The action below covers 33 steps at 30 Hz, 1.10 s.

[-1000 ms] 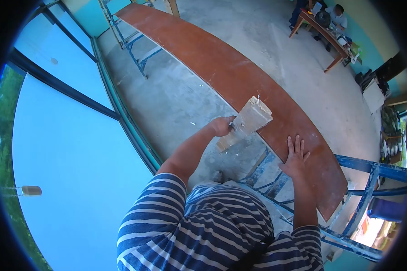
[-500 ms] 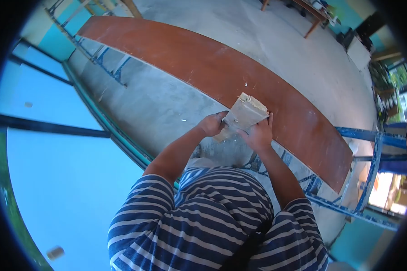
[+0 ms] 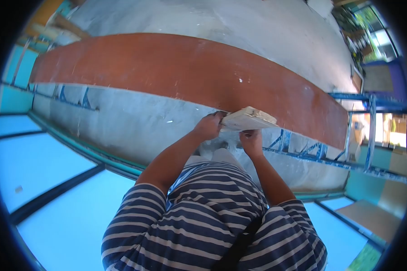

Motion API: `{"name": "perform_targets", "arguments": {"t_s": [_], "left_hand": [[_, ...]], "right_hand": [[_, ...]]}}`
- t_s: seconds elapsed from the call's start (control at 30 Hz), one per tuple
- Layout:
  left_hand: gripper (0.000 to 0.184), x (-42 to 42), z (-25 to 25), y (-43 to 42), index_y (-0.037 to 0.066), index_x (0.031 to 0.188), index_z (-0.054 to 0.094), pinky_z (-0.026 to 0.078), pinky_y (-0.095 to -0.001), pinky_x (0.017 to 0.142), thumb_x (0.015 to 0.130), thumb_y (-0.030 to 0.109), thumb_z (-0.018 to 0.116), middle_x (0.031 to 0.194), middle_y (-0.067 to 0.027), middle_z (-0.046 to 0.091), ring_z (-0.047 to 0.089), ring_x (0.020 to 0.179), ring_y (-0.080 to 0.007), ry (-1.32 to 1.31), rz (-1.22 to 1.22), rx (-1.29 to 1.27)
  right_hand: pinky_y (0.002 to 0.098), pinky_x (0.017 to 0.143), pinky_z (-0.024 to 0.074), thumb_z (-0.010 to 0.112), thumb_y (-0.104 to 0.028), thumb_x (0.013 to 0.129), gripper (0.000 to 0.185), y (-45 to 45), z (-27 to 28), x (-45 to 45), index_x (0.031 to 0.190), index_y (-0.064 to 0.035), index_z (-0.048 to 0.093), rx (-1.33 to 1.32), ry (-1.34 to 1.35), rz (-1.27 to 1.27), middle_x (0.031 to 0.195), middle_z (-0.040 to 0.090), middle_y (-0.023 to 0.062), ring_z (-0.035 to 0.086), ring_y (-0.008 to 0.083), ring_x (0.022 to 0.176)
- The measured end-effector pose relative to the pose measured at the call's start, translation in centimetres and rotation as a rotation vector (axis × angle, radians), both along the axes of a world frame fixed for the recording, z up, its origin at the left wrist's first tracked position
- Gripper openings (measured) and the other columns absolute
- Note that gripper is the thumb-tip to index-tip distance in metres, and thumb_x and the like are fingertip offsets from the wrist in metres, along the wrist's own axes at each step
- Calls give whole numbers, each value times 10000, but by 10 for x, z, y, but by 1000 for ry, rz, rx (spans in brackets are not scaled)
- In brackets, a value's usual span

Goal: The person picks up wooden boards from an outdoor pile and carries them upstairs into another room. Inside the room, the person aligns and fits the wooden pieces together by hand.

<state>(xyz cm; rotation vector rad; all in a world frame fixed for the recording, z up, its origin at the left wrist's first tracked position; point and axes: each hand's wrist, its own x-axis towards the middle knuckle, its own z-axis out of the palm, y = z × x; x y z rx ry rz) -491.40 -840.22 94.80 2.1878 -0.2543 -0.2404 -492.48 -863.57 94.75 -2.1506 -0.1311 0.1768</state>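
A pale, rough-edged board piece is held at the near edge of a long reddish-brown plank. My left hand grips the piece at its left end. Below its underside is my right hand, with the fingers partly hidden under the piece and closed on it. A small white fleck lies on the plank beyond the piece.
Blue paint-spattered scaffold frames stand under the plank's right end, with another at the left. The grey floor lies below. Windows with dark frames are at lower left.
My right hand has left the plank's surface and come to the board piece, first at its right side, now under it. The piece has tilted flatter, and the view has turned.
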Motion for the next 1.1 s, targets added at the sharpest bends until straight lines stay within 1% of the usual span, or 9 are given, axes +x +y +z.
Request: {"name": "perform_targets", "arguments": {"t_s": [0.13,0.23,0.33,0.47,0.63,0.83,0.93,1.03,1.1], "left_hand": [[368,-2,-4,1,6,1166,512,486,-470,841,836,114,630,1074,-224,623,605,979,-396,-67,-24,24],[330,-10,-13,-5,-2,1122,528,500,-473,795,832,108,642,1016,-217,639,621,933,-397,-139,27,50],[284,-22,-15,-11,-4,1072,541,509,-478,744,844,120,657,946,-205,655,634,873,-402,-168,106,108],[279,-19,-24,1,-24,1013,567,524,-443,715,864,188,671,864,-203,677,664,809,-370,-177,137,121],[231,-20,-23,9,-20,995,632,519,-414,750,862,165,669,904,-193,691,665,843,-365,-13,139,198],[230,-32,3,3,5,1040,651,501,-402,827,861,147,673,1000,-191,684,646,954,-357,57,162,115],[238,-42,15,5,11,1062,646,499,-397,840,860,135,675,1017,-186,682,644,972,-349,56,168,159],[227,-45,26,7,12,1054,650,498,-397,838,860,127,674,1016,-175,685,645,969,-342,59,203,146],[222,-44,29,12,11,1047,654,498,-395,830,861,132,673,1010,-177,687,649,957,-340,59,230,106]], "right_hand": [[384,775,515,616,-117,799,324,-2,-27,11,1099,3,584,-146,-147,325,972,648,198,646,326,830],[400,816,496,572,-123,817,326,3,-3,12,1116,5,584,56,41,172,1015,640,209,631,361,906],[413,826,481,547,-123,835,322,-6,17,24,1132,0,574,238,192,260,1054,626,225,596,402,957],[434,854,474,547,-136,846,336,-5,12,34,1142,23,563,162,93,358,1067,613,254,580,422,976],[461,899,457,549,-135,837,379,1,-12,42,1171,44,545,16,-71,409,1085,605,273,567,433,1012],[460,903,458,575,-115,808,348,1,-1,40,1137,-1,573,199,-151,337,1085,617,236,558,425,1035],[453,904,460,599,-107,791,389,-1,-10,37,1171,-34,558,236,-264,421,1089,615,222,559,406,1050],[441,906,462,616,-108,782,406,-1,-18,33,1179,-53,558,151,-102,317,1077,617,213,562,388,1058],[438,899,465,619,-114,780,378,-5,-11,29,1152,-59,578,224,-102,305,1065,619,209,562,385,1055]]}}
